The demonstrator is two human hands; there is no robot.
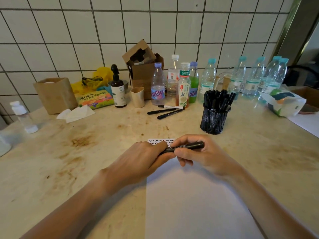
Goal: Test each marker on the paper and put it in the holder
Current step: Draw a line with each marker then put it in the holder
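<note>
Slim black marker with white print (183,147) held level over the top of a white paper sheet (193,200), just below rows of black squiggles. Left hand (143,159) grip clenched round its left end, right hand (198,152) grip pinching its barrel. Beyond, right: black mesh holder (214,121) crammed with black markers. Behind, three loose black markers (165,112) on the stained beige table (69,152).

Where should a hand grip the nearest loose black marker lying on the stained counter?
Pinch the nearest loose black marker mid-barrel, coming from above. It lies flat and slanted on the counter, its near side open; a second marker lies close behind it.
</note>
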